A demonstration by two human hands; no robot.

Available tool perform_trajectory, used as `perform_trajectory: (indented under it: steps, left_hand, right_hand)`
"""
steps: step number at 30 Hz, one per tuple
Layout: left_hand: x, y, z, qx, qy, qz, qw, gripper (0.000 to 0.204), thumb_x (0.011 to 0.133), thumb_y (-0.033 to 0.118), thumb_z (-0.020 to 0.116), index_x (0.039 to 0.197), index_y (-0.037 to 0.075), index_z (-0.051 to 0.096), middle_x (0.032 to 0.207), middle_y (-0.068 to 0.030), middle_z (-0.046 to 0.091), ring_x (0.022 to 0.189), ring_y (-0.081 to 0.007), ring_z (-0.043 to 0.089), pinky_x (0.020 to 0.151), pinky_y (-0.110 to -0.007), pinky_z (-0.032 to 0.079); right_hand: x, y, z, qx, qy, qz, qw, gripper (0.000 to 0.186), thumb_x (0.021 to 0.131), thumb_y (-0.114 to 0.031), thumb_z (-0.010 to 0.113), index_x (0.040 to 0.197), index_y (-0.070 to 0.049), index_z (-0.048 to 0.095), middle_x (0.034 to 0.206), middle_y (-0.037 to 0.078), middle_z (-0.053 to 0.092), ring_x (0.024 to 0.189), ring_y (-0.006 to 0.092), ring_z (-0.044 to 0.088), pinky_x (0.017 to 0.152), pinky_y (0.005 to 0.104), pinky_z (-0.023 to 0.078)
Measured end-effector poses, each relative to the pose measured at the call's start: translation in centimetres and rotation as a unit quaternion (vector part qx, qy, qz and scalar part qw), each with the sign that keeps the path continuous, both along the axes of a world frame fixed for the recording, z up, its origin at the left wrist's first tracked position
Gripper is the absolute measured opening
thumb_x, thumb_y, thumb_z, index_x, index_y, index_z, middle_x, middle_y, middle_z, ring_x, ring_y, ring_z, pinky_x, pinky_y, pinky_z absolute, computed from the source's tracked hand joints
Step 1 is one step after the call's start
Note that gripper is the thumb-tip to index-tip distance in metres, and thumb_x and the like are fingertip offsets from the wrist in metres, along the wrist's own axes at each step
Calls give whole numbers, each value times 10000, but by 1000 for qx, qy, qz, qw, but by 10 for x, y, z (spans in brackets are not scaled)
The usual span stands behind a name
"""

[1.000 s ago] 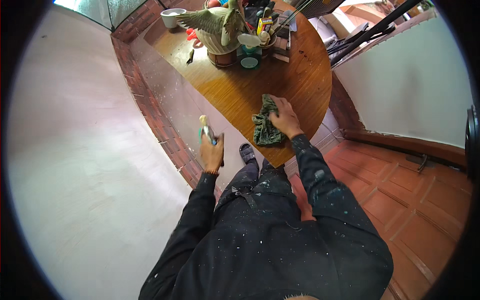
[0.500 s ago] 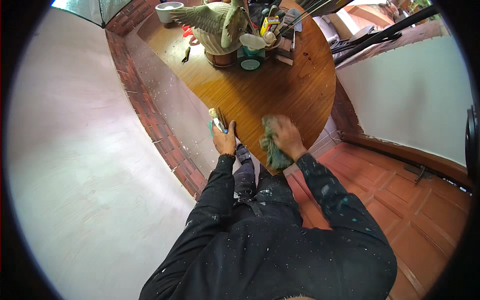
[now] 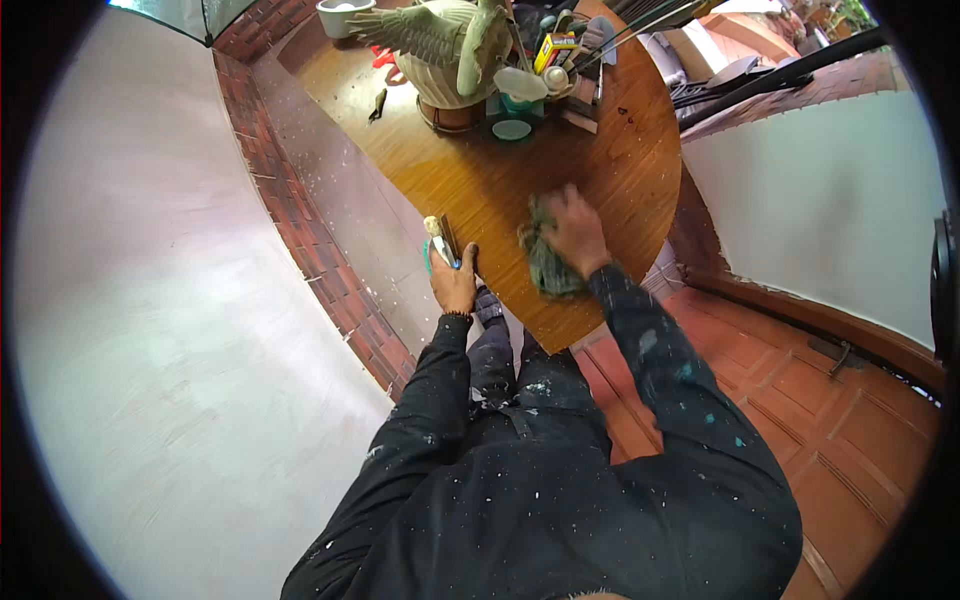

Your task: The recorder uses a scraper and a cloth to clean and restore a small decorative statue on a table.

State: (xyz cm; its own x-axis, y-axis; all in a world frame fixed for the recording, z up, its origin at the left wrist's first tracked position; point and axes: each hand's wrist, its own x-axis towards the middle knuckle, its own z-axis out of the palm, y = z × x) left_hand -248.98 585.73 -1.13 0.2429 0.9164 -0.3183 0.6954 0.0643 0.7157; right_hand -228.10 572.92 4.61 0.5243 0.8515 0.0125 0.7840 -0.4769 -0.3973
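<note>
A crumpled grey-green rag [image 3: 556,272] lies under my right hand [image 3: 578,232], which is closed on it and presses it to the wooden tabletop [image 3: 610,165]; motion blurs the fingers. My left hand [image 3: 456,284] is at the table's left edge, wrapped round a small bundle of slim tools [image 3: 437,240]. One has a cream-coloured knobby end and a white shaft, another is dark and thin; their exact kind I cannot tell. Farther back on the table stands a clay bird sculpture [image 3: 480,50] with a spread wing, on a round brown base.
Beside the sculpture sit a green-based container [image 3: 513,129], a small yellow box [image 3: 553,50], wooden blocks and long thin rods. A white pot [image 3: 345,17] is at the back left. A pale wall [image 3: 150,300] runs along the left, and a reddish panelled door [image 3: 800,420] lies at right.
My right hand and the rag have moved away from me across the tabletop, off its near corner. My left hand keeps its hold on the tools. The view has shifted slightly.
</note>
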Motion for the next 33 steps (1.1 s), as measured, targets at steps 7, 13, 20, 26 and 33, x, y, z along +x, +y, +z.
perform_trajectory:
  steps: [7,13,20,26,33]
  left_hand:
    - [-2,3,10,-31,-19,5,999,911,828,498,760,1457,-41,381,1334,-310,561,1215,-463,555,1026,-468,437]
    - [0,0,5,-30,-4,15,999,909,825,505,760,1455,-31,385,1329,-306,564,1212,-462,554,1018,-469,442]
    - [-8,-1,13,-15,2,7,1000,901,818,489,772,1443,-39,394,1354,-298,550,1225,-461,546,1030,-461,437]
    - [-4,-1,11,-15,0,8,1000,929,816,562,740,1455,-15,390,1341,-300,558,1203,-467,559,1005,-474,447]
    - [-2,-3,-7,55,-25,16,998,921,839,522,752,1460,-43,374,1173,-307,647,1074,-435,638,920,-443,488]
  right_hand:
    - [-82,-86,6,-5,28,162,986,553,704,-239,816,1216,-166,620,1165,147,548,1035,339,607,1059,494,432]
    - [28,-19,15,12,38,-90,995,504,707,-181,816,1178,-146,639,1190,182,569,1085,385,602,905,498,525]
    - [-71,-61,0,36,45,167,984,435,716,-137,759,1142,-144,670,1193,171,581,1068,361,600,896,450,511]
    - [31,-83,-4,58,-20,-47,997,485,717,-179,764,1189,-163,649,1152,164,582,1083,366,592,902,467,499]
    - [-69,-7,-13,101,-115,56,987,425,676,-241,773,1090,-170,706,1286,159,553,1166,411,558,1014,518,458]
